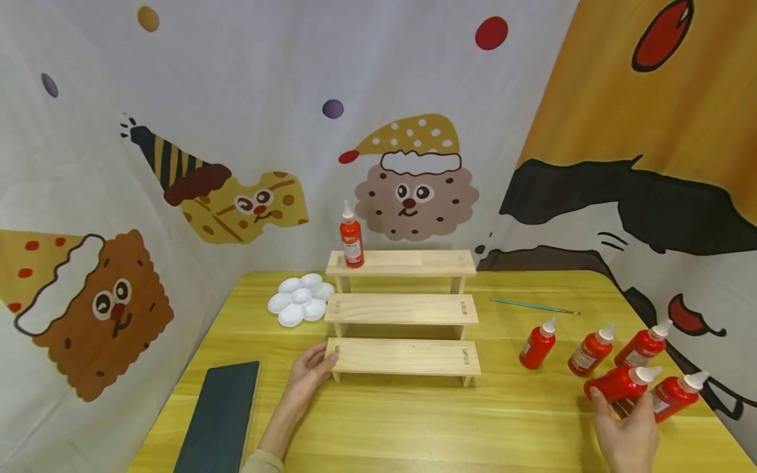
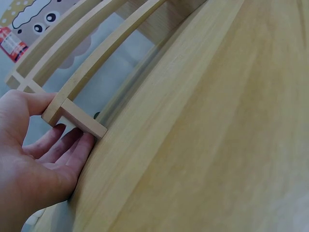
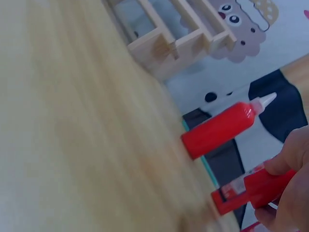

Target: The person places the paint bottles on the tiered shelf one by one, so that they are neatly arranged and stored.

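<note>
My left hand (image 1: pixel 309 374) holds the left end of a three-step wooden stand (image 1: pixel 402 357), at the lowest step. In the left wrist view the thumb lies on the step and the other fingers curl in by its leg. On the top step, at the left, a red squeeze bottle (image 1: pixel 351 244) with a white nozzle stands upright. My right hand (image 1: pixel 628 430) grips another red squeeze bottle (image 1: pixel 615 385), tilted with its nozzle to the right. Several more such bottles, including the nearest one to the stand (image 1: pixel 537 346), stand around it; the right wrist view shows the grip partly cut off.
A white flower-shaped palette (image 1: pixel 301 297) lies left of the stand, and a thin teal paintbrush (image 1: pixel 532 305) to its right. A dark flat board (image 1: pixel 220 420) lies at the table's left front. A printed cloth (image 1: pixel 284 72) hangs behind the wooden table (image 1: pixel 408 427).
</note>
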Tool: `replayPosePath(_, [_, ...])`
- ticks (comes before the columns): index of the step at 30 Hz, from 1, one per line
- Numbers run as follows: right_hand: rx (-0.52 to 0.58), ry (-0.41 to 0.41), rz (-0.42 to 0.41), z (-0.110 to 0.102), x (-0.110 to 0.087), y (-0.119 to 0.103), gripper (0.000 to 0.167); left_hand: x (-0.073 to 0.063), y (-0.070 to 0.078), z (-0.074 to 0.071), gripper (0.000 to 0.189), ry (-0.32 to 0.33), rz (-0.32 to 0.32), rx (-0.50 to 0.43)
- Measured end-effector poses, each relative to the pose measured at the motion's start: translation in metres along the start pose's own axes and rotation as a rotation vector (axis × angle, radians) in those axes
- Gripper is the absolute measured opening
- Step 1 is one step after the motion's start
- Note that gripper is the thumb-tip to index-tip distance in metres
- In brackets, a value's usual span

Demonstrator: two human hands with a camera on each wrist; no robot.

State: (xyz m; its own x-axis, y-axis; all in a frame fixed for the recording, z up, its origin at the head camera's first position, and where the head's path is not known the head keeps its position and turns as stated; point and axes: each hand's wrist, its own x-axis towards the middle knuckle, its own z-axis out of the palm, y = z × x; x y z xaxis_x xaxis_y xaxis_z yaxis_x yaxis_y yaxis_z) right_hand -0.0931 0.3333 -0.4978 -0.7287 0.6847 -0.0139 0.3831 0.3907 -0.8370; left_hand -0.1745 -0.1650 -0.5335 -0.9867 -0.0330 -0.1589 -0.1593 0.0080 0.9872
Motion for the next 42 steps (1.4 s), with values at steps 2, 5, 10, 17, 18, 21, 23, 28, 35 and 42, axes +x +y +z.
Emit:
replayPosePath(2, [0.009,0.025,-0.025,0.000,-0.002,-0.007,0.064,0.000,0.001,0.001,0.060,0.002,-0.002,0.001])
replayPosePath(5, [0.025,0.051,-0.058,0.001,-0.005,-0.017,0.063,-0.001,0.001,0.002,0.061,0.003,-0.006,0.005])
replayPosePath(10, [0.066,0.067,-0.114,0.006,-0.010,-0.036,0.060,0.000,0.000,0.002,0.061,0.007,-0.004,0.014])
replayPosePath(17, [0.165,0.064,-0.226,0.013,-0.017,-0.063,0.053,0.000,0.000,0.002,0.059,0.004,-0.003,0.010])
replayPosePath(18, [0.180,0.068,-0.253,0.014,-0.018,-0.066,0.051,0.001,0.000,0.002,0.059,0.005,-0.004,0.011])
replayPosePath(21, [0.218,0.064,-0.315,0.018,-0.019,-0.076,0.047,0.001,0.000,0.002,0.059,0.006,-0.003,0.012])
replayPosePath(23, [0.242,0.053,-0.357,0.021,-0.020,-0.083,0.047,0.001,0.000,0.002,0.059,0.005,-0.002,0.010])
replayPosePath(28, [0.268,0.015,-0.436,0.027,-0.024,-0.100,0.047,0.001,0.000,0.002,0.059,0.008,-0.003,-0.001])
replayPosePath(35, [0.261,-0.046,-0.466,0.034,-0.029,-0.122,0.047,0.001,-0.001,0.000,0.060,0.011,-0.001,-0.007])
replayPosePath(42, [0.304,-0.079,-0.633,0.049,-0.025,-0.140,0.048,0.002,-0.001,0.000,0.061,0.008,-0.009,-0.006])
